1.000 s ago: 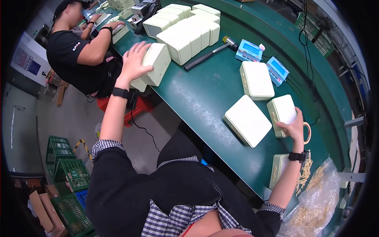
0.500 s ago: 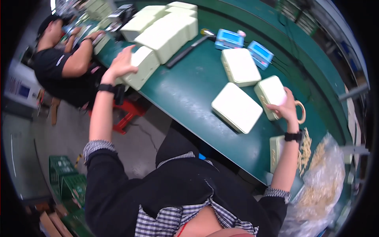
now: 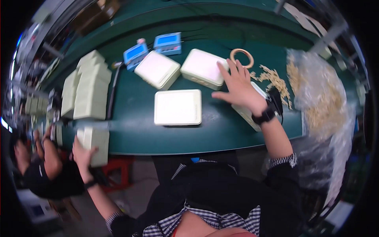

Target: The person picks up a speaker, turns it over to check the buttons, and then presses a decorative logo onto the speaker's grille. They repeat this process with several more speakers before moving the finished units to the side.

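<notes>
A pale cream box point(image 3: 100, 147) juts past the front edge of the bench at the left. My left hand point(image 3: 82, 153) is closed around its left end, thumb on the side facing me. At the right, my right hand point(image 3: 239, 85) has its fingers spread and grips nothing. Its fingertips are at the right end of a cream lidded box point(image 3: 203, 67); whether they touch it I cannot tell. Another cream box point(image 3: 248, 115) is partly hidden under that hand and wrist. Two more lidded boxes, one farther back point(image 3: 158, 69) and one nearer point(image 3: 177, 107), lie in the middle.
Stacked pale boxes point(image 3: 89, 89) stand at the left, beside a long black-handled tool point(image 3: 114, 91). Two blue devices with screens point(image 3: 135, 54) sit at the back. A tape ring point(image 3: 241, 57), loose beige pieces point(image 3: 274, 83) and a clear bag point(image 3: 323, 94) are right. A person point(image 3: 47, 170) works far left.
The view has turned, so the bench now runs across it. My left hand has closed on the box at the stack's end. My right hand has come off the lidded box, fingers spreading.
</notes>
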